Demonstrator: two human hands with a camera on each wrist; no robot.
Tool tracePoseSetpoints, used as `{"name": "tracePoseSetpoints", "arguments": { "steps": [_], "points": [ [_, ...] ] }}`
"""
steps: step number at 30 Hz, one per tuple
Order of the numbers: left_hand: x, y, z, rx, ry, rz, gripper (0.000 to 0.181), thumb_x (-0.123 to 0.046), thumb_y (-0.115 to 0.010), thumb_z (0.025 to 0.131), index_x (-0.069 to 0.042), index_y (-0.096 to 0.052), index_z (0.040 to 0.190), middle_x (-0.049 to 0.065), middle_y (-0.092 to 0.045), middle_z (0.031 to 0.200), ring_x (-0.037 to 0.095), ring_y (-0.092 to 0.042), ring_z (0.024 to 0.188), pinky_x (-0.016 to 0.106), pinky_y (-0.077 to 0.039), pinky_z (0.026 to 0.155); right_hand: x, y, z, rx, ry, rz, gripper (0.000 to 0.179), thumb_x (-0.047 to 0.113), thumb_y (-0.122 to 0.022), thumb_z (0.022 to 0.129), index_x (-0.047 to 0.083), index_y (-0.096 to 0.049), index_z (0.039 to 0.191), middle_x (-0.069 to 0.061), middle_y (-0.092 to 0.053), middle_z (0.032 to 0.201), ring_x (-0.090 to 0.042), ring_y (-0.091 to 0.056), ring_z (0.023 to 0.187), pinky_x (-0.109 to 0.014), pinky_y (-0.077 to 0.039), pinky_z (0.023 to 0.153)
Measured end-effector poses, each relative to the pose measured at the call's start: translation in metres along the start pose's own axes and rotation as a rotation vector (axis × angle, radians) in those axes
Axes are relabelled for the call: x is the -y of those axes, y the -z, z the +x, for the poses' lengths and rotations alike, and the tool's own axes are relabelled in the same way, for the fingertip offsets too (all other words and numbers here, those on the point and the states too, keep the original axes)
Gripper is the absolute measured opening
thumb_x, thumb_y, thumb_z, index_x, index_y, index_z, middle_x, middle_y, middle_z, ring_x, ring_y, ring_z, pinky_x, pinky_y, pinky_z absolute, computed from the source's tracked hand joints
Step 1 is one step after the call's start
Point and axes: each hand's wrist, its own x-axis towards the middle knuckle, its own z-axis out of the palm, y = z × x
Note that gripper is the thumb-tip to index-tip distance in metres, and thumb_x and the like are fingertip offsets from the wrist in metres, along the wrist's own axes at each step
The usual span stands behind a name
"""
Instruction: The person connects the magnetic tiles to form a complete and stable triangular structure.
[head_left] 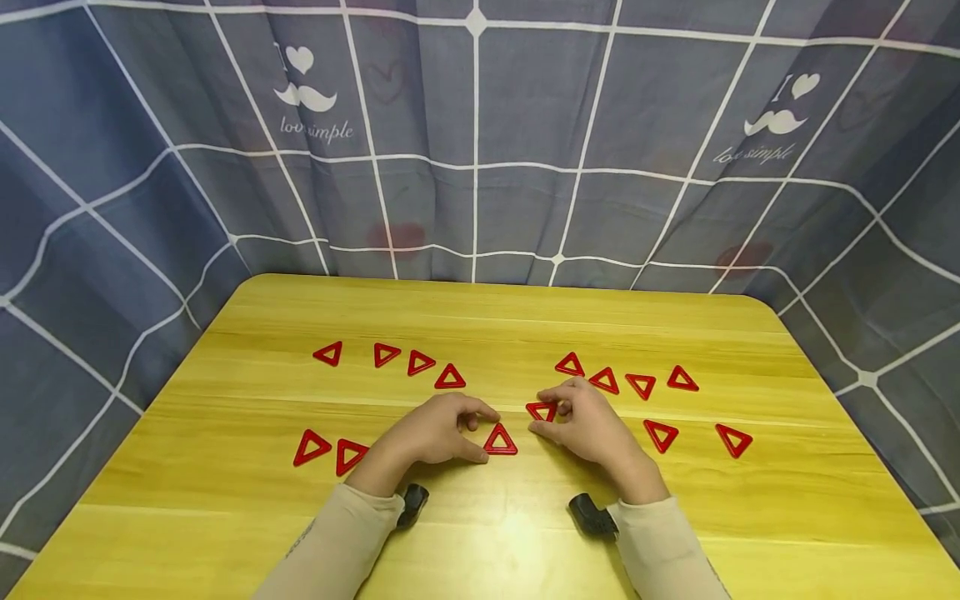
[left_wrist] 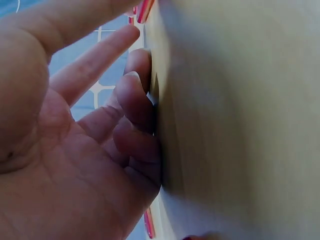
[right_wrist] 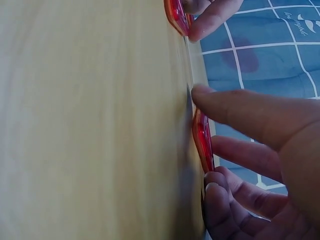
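In the head view, my left hand [head_left: 438, 429] has its index finger and thumb at the top and lower-left corners of a red triangle frame [head_left: 500, 440], which lies near the table's middle. Just to the right, my right hand [head_left: 588, 421] pinches another red triangle frame [head_left: 542, 412] between thumb and fingers. The right wrist view shows this red triangle frame [right_wrist: 202, 140] from its edge, low over the wood, between thumb and fingertips. Beyond it, the left fingers meet their own triangle. Most of the left hand's triangle is out of the left wrist view.
More red triangle frames lie scattered flat on the yellow wooden table [head_left: 502, 542]: several at left, such as one triangle [head_left: 450, 377], and several at right, such as another triangle [head_left: 661, 436]. A grey-blue checked curtain [head_left: 420, 200] surrounds the table's back and sides.
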Motion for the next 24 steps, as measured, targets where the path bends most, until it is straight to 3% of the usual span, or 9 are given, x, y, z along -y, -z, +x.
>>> {"name": "tracePoseSetpoints", "arguments": {
  "steps": [13,24],
  "points": [
    [0.0022,-0.0003,0.0003,0.011,-0.031,0.041,0.042,-0.013,-0.086,0.081,-0.014,-0.074,0.121,-0.002,-0.060,0.098,0.017,-0.053,0.091,0.036,-0.046,0.080,0.0004,0.0011,-0.0007,-0.017,0.053,-0.016,0.029,0.019,-0.085,0.084,0.009,-0.076,0.109,-0.003,-0.058,0.100,-0.017,-0.054,0.081,-0.037,-0.047,0.075],
    [0.0005,-0.0008,-0.0009,0.017,-0.013,0.033,0.047,-0.018,-0.086,0.081,-0.015,-0.072,0.126,-0.001,-0.060,0.103,0.018,-0.054,0.094,0.037,-0.046,0.081,-0.0002,0.0015,0.0011,-0.040,0.063,0.039,0.025,0.017,-0.087,0.081,0.012,-0.077,0.103,0.000,-0.062,0.095,-0.016,-0.058,0.079,-0.036,-0.050,0.074]
  ]
}}
